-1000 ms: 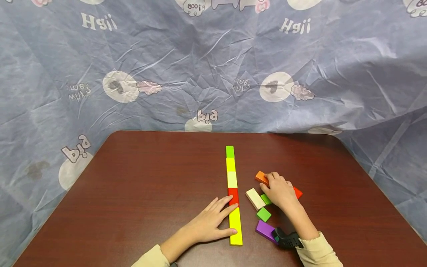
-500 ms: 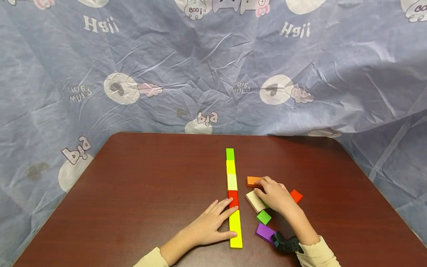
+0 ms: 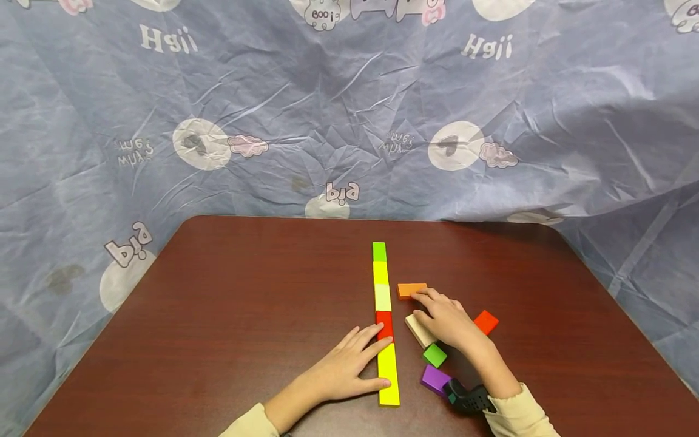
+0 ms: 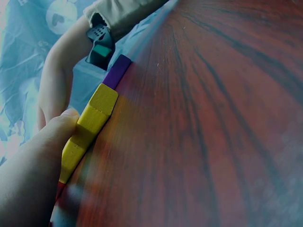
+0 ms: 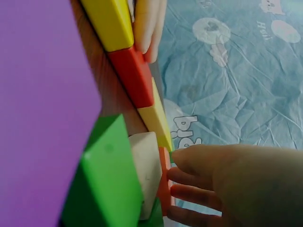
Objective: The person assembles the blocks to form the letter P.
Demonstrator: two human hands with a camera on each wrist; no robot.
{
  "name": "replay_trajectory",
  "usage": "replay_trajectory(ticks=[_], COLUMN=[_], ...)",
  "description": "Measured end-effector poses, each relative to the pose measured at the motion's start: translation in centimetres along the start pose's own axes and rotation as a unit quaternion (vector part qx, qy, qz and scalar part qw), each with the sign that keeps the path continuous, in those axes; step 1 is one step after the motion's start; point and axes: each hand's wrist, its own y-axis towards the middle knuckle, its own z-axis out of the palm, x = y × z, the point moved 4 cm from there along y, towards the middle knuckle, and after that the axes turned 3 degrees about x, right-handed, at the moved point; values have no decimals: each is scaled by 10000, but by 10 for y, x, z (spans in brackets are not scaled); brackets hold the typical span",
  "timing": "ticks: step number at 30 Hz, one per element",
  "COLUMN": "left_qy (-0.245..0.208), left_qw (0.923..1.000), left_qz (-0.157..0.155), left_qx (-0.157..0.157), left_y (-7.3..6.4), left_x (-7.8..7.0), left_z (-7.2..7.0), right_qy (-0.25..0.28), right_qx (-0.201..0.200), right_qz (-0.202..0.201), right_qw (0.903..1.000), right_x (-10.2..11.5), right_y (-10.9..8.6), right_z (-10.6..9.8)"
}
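— Orange block (image 3: 412, 290) moved, didn't it?
— Yes. My right hand (image 3: 445, 317) slid it closer to the block row (image 3: 384, 321); it now lies flat just right of it, under my nearly straight fingertips, not gripped.
— And your left hand (image 3: 341, 367)?
— Flat, steadying that row.

Loose blocks (image 3: 434, 354) lie right of the block row (image 3: 384, 315) on the table (image 3: 246, 315).
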Motion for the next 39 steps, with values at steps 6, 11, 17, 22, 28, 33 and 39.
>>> replay_trajectory(ticks=[6,11,17,22,28,33,39], left_qy=[5,-73,-243,-320,-250,-245,-225], left_qw=[10000,10000,9997,9994,9996,9996,9997], left_qz=[19,12,-7,20,56,53,73], left_qx=[32,11,102,138,105,123,113], left_y=[-1,-1,-1,-1,-1,-1,-1], left_x=[1,0,0,0,0,0,0], left_z=[0,-1,0,1,0,0,0], right_qy=[-280,-383,-455,-327,-354,-393,-198], right_qx=[144,304,294,204,94,35,30], right_qz=[263,358,481,548,499,447,407], right_qw=[9992,9982,9974,9978,9981,9982,9990], right_x=[-9,-17,-19,-18,-14,-13,-13], right_y=[18,48,82,99,106,108,107], right_z=[-6,-9,-8,-3,2,6,6])
